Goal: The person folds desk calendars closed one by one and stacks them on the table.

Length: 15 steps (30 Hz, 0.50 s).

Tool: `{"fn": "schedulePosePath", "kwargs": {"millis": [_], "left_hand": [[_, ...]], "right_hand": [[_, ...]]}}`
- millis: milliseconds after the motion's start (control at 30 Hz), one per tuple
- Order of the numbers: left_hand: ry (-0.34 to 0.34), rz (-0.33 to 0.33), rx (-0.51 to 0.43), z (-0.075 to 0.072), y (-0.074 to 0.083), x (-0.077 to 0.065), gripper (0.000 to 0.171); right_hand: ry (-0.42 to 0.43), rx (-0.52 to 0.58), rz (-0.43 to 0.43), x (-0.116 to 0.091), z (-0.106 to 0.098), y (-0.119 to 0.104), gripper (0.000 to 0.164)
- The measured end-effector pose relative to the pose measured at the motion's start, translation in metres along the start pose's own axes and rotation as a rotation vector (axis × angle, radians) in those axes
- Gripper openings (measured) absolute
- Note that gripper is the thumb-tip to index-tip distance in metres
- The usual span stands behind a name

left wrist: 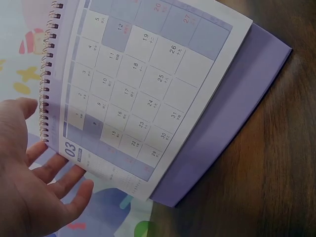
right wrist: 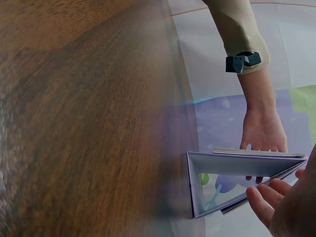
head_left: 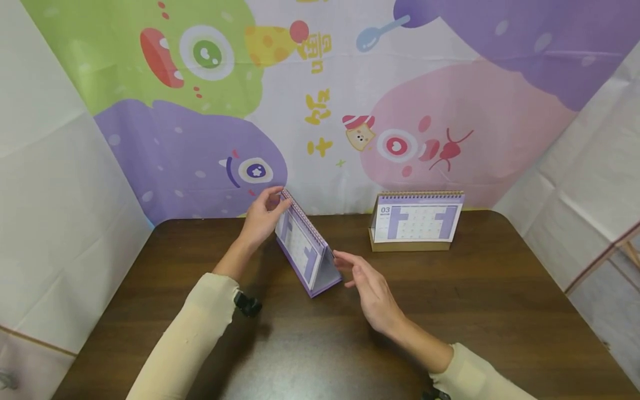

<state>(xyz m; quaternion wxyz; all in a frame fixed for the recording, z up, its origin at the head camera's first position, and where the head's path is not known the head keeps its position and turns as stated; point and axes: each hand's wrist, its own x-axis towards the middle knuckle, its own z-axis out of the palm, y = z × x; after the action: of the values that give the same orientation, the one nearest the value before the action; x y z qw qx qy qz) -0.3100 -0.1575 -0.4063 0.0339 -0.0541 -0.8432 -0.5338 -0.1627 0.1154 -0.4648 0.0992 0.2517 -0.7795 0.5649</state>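
Observation:
A purple desk calendar (head_left: 302, 244) stands as a tent on the table, turned at an angle, its spiral binding on top. My left hand (head_left: 263, 218) is at its far end, thumb by the binding and loosely bent fingers along the end edge. In the left wrist view, the calendar page (left wrist: 133, 94) shows "03" and a date grid, with those fingers (left wrist: 54, 170) spread beside it. My right hand (head_left: 372, 289) is at the near end, its fingers extended toward the back panel. The right wrist view looks through the calendar's hollow triangular end (right wrist: 192, 185).
A second calendar (head_left: 420, 222) with a brown base, also marked "03", stands at the back right of the dark wooden table (head_left: 320, 344). Behind the table hangs a cartoon-printed cloth (head_left: 330, 183). White sheets (head_left: 60, 183) hang at both sides.

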Motion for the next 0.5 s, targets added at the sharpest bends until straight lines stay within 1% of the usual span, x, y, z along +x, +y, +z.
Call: {"fn": "schedulePosePath", "kwargs": {"millis": [300,433,500], "left_hand": [[-0.016,-0.042,0.032,0.0047,0.0001,0.0015,0.075],[-0.021,-0.060,0.046,0.0047,0.0031,-0.0005,0.078],[-0.027,-0.081,0.045,0.0046,0.0041,0.0001,0.079]], "right_hand": [[0.006,-0.007,-0.002,0.0004,-0.0002,0.0013,0.048],[0.007,-0.012,-0.004,0.0008,-0.0002,0.0017,0.048],[0.010,-0.015,-0.006,0.0010,-0.0004,0.0019,0.048]]}}
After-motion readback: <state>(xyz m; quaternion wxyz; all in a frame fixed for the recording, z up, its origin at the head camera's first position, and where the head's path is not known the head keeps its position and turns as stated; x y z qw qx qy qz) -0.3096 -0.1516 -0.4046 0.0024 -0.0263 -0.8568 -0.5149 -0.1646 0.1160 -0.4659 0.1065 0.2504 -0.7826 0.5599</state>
